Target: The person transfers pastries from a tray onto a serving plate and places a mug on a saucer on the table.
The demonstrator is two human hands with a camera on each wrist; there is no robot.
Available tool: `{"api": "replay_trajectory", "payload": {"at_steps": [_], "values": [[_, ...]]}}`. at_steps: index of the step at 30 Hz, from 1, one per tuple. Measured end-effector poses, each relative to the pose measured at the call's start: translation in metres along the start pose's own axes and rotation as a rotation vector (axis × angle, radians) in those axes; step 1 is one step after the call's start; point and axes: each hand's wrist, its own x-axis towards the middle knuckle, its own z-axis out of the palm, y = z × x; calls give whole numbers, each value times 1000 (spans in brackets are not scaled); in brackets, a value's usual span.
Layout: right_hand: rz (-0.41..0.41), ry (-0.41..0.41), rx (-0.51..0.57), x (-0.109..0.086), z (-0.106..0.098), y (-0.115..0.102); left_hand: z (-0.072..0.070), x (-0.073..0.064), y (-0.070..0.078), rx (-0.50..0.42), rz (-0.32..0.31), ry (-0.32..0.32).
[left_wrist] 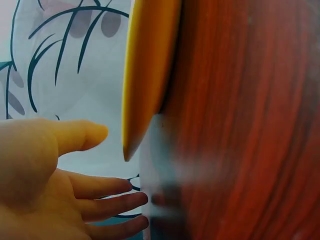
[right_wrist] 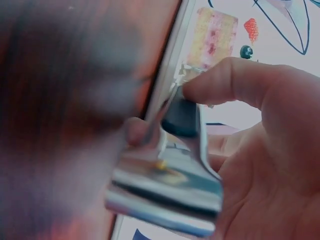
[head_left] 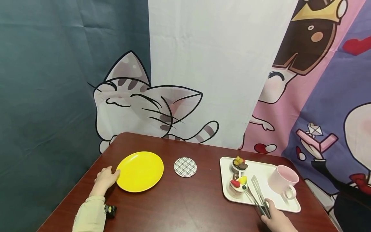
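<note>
Gripping tongs (head_left: 259,190), right hand (head_left: 276,219); yellow plate (head_left: 140,171) just beside left hand (head_left: 104,179), unclenched.

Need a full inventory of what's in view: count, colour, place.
Table: 1, reddish brown, under everything
Plate: 1, yellow, table's left side
Coaster: 1, white with dark checks, right of plate
Tray: 1, white, table's right side
Fruit dessert: 1, pale with red and yellow topping, tray's near left
Chocolate dessert: 1, brown, behind it
Mug: 1, pink, tray's right
Tongs: 1, silver with dark grips, in right hand
Backdrop: multicoloured cartoon print, behind table
Sleeve: 1, cream, left arm
Wrist device: 1, black, left wrist
Left hand: 1, beside plate
Right hand: 1, by tray's near edge
</note>
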Motion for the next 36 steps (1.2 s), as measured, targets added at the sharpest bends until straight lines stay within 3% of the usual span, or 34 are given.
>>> {"api": "replay_trajectory", "payload": {"at_steps": [5,10,18,28,36], "values": [[40,-48,16,-1,5,9,5,3,-3,10,25,13],[28,-26,25,-2,7,20,8,2,-3,21,59,35],[37,30,29,-7,6,27,6,3,0,23,46,29],[157,-12,61,-15,4,39,8,4,2,1,41,24],[166,18,69,-24,-2,41,6,6,4,-14,36,9]]}}
